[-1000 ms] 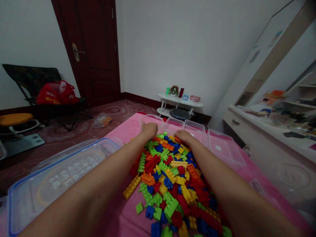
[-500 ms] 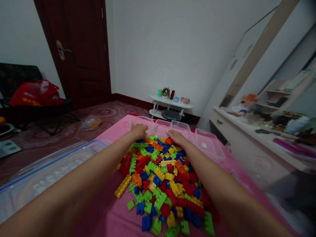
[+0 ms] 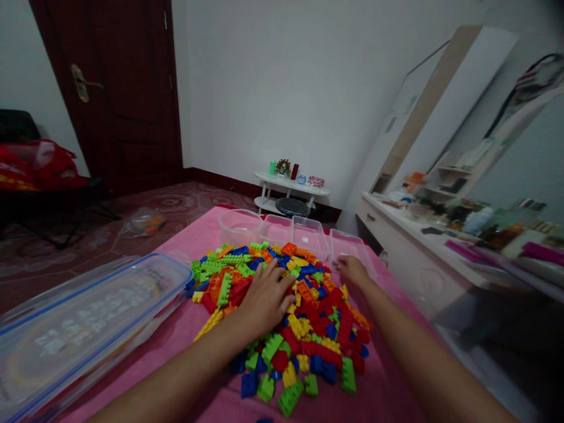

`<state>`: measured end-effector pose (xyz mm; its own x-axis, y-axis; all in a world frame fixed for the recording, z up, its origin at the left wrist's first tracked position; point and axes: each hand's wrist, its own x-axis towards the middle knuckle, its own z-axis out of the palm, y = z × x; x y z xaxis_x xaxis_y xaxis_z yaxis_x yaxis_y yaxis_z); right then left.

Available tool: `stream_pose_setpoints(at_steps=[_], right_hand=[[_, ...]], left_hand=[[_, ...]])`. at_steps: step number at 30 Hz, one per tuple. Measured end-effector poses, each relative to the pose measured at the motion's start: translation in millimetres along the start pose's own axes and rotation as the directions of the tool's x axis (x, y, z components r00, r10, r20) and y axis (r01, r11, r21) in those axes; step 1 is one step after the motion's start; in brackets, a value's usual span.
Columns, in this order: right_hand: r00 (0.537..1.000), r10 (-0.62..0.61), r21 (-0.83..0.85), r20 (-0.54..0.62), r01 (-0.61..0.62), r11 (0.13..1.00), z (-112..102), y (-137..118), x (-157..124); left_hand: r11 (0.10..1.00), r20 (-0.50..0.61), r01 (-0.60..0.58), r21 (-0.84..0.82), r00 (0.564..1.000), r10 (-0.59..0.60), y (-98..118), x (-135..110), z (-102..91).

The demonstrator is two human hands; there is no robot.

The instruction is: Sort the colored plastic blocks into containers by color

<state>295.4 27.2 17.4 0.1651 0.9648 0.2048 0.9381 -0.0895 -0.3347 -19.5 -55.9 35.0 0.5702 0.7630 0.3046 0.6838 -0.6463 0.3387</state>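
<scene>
A wide heap of toy building bricks (image 3: 311, 346) in red, yellow, green, blue and orange lies on a pink cloth (image 3: 176, 346). My left hand (image 3: 267, 299) rests palm down on the middle of the heap, fingers spread and nothing visibly held. At the heap's right side, my right hand (image 3: 352, 271) has its fingers closed at the near edge of a clear rectangular container (image 3: 355, 242). Along the far side, a clear round tub (image 3: 240, 220), a clear box (image 3: 277, 226) and another clear box (image 3: 311, 232) stand in a row.
A large clear lid with a blue rim (image 3: 145, 288) lies at the left. Beyond the bed-like surface stand a small white shelf (image 3: 291, 183) and a dark round stool (image 3: 292, 206). A white dresser (image 3: 396, 235) crowded with items runs along the right.
My left hand has come back from the far containers onto the bricks. My right hand has shifted right, from the heap's far edge to the rightmost container. The view has turned slightly right.
</scene>
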Motion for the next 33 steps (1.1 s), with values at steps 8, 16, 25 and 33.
stream_pose_setpoints(at_steps=[8, 16, 25, 33], right_hand=[[0.992, -0.127, 0.04, 0.029, 0.126, 0.991, 11.8, 3.0, 8.5], [0.985, -0.099, -0.089, 0.142, 0.112, 0.99, 16.3, -22.3, 15.6], [0.981, -0.152, -0.036, 0.121, 0.157, 0.987, -17.7, -24.7, -3.5], [0.985, -0.138, -0.08, -0.105, 0.13, 0.988, -88.7, 21.1, -159.4]], left_hand=[[0.999, -0.033, 0.014, -0.042, 0.999, -0.015, 0.7, -3.5, 9.8], [1.0, -0.059, -0.006, -0.03, 0.998, 0.005, 0.0, -4.2, 14.1], [1.0, -0.061, -0.026, 0.01, 0.998, 0.027, -1.6, -3.6, 15.8], [0.997, -0.116, -0.051, 0.057, 0.992, 0.058, -3.6, -6.1, 20.6]])
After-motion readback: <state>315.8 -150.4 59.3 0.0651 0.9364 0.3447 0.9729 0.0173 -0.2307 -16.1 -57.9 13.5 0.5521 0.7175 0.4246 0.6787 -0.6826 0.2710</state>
